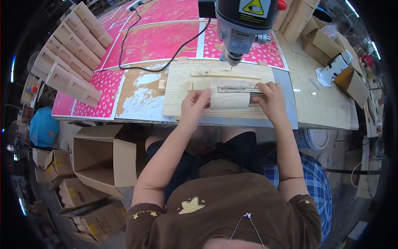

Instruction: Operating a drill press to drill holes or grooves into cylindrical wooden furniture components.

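Observation:
A pale wooden cylinder (230,102) lies on its side on a light wooden board at the table's front edge. At its left end are the closed fingers of my left hand (195,107). A slotted metal strip (238,89) runs along the top of the cylinder. The thumb and fingers of my right hand (271,99) close on the strip's right end, beside the cylinder's right end. Just beyond, the drill press (244,39) stands with its thin bit (231,67) above the board, apart from the cylinder.
Stacked wooden cylinders with cut-outs (70,60) stand at the left. A black cable (166,66) crosses the pink sheets (161,45). At right are a white bottle (338,64) and open cardboard boxes (323,43). An open carton (97,155) sits below the table at left.

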`<state>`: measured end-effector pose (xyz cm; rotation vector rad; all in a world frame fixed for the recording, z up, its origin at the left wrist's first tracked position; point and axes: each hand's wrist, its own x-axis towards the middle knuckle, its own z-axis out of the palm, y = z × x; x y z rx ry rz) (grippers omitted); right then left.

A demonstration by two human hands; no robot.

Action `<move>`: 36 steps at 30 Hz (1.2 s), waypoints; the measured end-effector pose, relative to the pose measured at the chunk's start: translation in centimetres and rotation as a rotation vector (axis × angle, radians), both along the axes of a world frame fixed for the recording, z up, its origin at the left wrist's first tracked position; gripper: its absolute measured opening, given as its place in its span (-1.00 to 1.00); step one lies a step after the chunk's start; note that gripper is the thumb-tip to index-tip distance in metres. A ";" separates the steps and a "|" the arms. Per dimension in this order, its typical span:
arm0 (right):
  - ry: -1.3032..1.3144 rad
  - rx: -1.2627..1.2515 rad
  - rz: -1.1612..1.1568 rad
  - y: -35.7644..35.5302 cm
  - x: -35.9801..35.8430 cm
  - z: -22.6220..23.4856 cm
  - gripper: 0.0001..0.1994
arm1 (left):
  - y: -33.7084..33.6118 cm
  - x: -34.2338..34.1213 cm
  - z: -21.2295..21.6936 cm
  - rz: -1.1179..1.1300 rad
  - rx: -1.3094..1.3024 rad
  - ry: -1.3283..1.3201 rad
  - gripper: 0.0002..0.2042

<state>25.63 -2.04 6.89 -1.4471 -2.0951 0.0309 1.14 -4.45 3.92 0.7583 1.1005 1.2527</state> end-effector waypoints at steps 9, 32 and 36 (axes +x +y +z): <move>-0.016 0.047 -0.060 5.0 -1.3 -0.7 -0.60 | 2.6 -0.1 -3.3 0.113 0.617 0.988 -0.31; 0.497 0.353 0.055 12.6 -2.5 16.8 -0.71 | 4.7 -2.5 -3.7 0.057 0.628 1.325 -0.49; 0.166 0.399 -0.151 6.3 -1.2 16.9 -0.84 | 5.0 -1.6 -3.6 0.036 0.649 1.305 -0.49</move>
